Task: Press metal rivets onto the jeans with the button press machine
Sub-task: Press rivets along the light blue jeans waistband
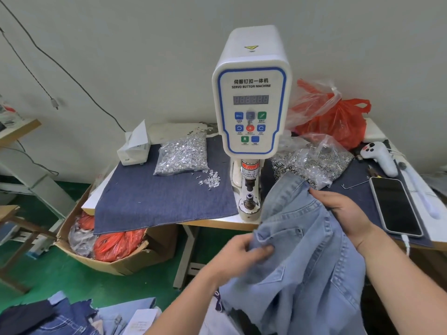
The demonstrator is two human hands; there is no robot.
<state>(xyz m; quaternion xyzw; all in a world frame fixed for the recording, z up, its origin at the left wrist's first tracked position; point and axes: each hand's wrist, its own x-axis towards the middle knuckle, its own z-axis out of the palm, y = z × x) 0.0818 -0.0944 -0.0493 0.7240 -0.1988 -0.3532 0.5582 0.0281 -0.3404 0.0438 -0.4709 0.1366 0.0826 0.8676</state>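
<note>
You're in the positioning step: nothing is under the press yet. The jeans are light blue, bunched up in front of the button press machine, mostly hanging off the table's front edge toward you, with one corner lifted up just right of the press column.

Hands:
- Left hand: fingers curled, pinching a raw edge of the denim near the front of the table.
- Right hand: gripping the fabric near the upper fold, thumb on top, over the dark denim mat.

The lower die is bare and just beside the jeans' left edge. Fabric isn't covering it. I can't tell whether a rivet part is already seated in the die.

Supplies: a bag of silver rivets sits left of the machine with a few loose ones spilled near it on the mat; a second bag of metal parts sits right, behind the jeans. A phone lies at your right.

Next move, as I read it: find the rivet spot (probably a pocket corner), flatten that patch, slide it left over the die. Keep fingertips out from under the punch; the column carries a finger warning label. The bunched layers need spreading first, or you risk pressing through a fold.
</note>
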